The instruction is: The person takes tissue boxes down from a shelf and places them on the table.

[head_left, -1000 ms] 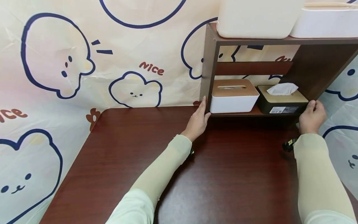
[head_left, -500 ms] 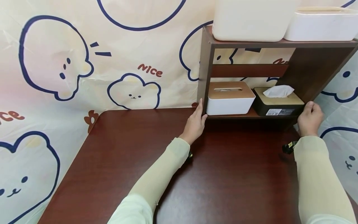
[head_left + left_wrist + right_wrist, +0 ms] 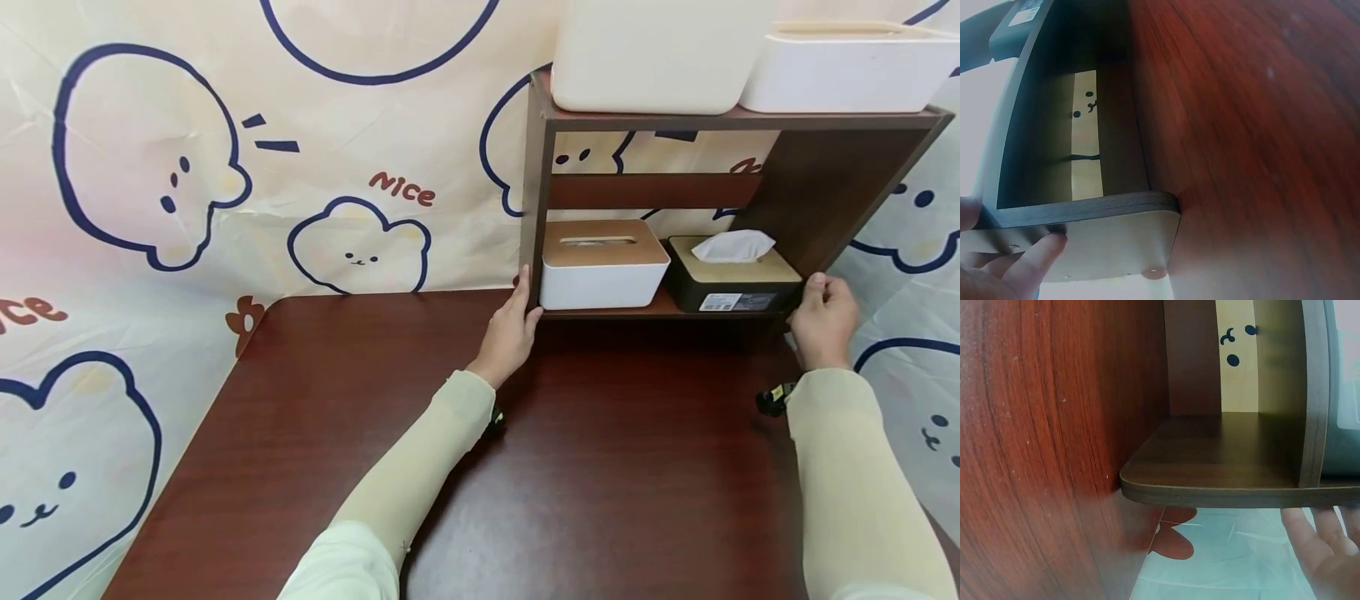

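Observation:
A dark brown two-tier wooden shelf (image 3: pixel 652 191) stands against the back of the table, between my hands. My left hand (image 3: pixel 504 337) grips its left side panel, fingers along the outer face and thumb at the front edge. On the other side, my right hand (image 3: pixel 825 323) holds the right panel low down, fingers against its outside in the right wrist view; the thumb is hidden there. A white tissue box (image 3: pixel 603 286) with a wood-look lid sits on the lower board. Beside it is a dark green tissue box (image 3: pixel 738 293) with a tissue sticking out.
On the shelf top stand a large cream container (image 3: pixel 652 58), cut off by the frame, and a white box (image 3: pixel 843 75) with a beige rim. The reddish-brown table (image 3: pixel 337 433) extends left and forward. A cartoon-print cloth (image 3: pixel 420 125) hangs behind and at both sides.
The shelf has slid a little to the left along the table, carrying the boxes on it. Both hands have moved left with it, keeping their places on the side panels.

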`<state>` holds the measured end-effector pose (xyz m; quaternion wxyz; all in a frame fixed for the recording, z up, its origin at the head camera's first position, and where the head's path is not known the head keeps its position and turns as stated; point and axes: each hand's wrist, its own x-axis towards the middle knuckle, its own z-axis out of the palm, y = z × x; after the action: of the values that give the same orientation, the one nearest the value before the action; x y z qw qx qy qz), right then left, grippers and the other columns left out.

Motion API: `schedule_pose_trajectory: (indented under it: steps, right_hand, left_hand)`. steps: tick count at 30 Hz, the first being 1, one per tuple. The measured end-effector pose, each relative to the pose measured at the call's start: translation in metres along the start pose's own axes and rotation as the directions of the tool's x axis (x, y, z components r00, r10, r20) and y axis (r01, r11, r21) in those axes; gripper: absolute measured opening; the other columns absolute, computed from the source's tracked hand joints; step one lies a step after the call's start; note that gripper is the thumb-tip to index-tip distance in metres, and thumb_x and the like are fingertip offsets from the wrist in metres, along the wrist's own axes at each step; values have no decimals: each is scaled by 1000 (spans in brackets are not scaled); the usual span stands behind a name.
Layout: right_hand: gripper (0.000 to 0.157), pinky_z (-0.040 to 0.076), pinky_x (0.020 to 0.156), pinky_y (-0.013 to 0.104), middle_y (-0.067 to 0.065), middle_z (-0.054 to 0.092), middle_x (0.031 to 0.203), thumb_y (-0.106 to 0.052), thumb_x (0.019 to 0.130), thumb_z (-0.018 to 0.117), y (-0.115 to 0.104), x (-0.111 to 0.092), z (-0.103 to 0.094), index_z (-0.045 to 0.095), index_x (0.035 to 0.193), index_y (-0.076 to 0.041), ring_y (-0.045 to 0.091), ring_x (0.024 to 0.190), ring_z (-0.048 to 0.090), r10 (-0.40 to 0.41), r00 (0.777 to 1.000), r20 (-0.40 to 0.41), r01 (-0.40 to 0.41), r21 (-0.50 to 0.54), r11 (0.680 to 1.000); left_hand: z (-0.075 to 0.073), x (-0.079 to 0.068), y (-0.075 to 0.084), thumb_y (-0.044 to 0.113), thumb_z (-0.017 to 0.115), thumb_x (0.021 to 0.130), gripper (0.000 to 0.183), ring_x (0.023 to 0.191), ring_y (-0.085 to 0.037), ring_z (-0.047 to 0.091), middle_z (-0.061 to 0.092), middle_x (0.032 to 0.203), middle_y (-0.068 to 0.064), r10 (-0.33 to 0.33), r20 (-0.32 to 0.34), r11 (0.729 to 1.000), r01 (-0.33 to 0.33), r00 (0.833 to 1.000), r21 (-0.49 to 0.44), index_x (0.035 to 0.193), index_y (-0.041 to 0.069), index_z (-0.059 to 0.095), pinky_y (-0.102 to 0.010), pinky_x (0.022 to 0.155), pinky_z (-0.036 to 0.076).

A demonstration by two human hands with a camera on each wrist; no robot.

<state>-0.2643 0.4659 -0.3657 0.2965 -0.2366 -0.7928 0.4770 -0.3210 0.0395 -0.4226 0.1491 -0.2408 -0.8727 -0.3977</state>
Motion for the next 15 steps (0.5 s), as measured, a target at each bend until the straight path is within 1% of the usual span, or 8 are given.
schedule_pose_trajectory:
  steps: [4, 7, 9, 14, 15]
  right_hand:
    - [21, 40, 43, 17, -4, 46, 67, -40, 105, 36, 2, -5, 1, 48, 91, -30, 1, 44, 47, -22, 1000, 10, 22, 15, 1000]
    - [20, 40, 45, 17, -2, 46, 72, -39, 105, 35, 3, -8, 3, 50, 98, -27, 0, 47, 48, -41, 999, 22, 41, -17, 999]
    - [23, 40, 48, 16, -1, 46, 77, -40, 105, 34, 3, -10, 4, 51, 103, -24, 0, 51, 48, -59, 998, 35, 61, -49, 997]
    - [31, 42, 50, 14, 3, 47, 83, -40, 105, 33, 0, -14, 5, 51, 104, -15, 0, 55, 48, -128, 989, 73, 135, -100, 986]
    - [31, 43, 50, 14, 4, 47, 82, -39, 105, 33, -1, -15, 6, 51, 103, -15, 0, 54, 49, -135, 988, 77, 142, -91, 986]
  left_hand:
    - [-4, -4, -5, 25, 48, 104, 72, 137, -18, 36, 21, 158, 1, 8, 4, 1000, -8, 1000, -16, 156, 31, -2, -32, 109, 33]
    - [-8, -6, -8, 24, 48, 104, 72, 137, -18, 35, 23, 158, 0, 11, -2, 1000, -11, 1000, -21, 156, 30, -1, -32, 109, 33]
    - [-11, -7, -10, 23, 48, 104, 72, 137, -19, 37, 26, 157, -2, 12, -13, 1000, -12, 1000, -22, 156, 31, 0, -33, 109, 33]
    - [-20, -11, -14, 23, 49, 103, 73, 135, -22, 40, 31, 155, -7, 1, -21, 1000, -1, 1000, -20, 156, 34, -1, -36, 108, 36]
    - [-22, -12, -15, 23, 49, 103, 74, 135, -22, 40, 32, 154, -7, -2, -18, 1000, 2, 1000, -21, 156, 34, -2, -37, 108, 36]
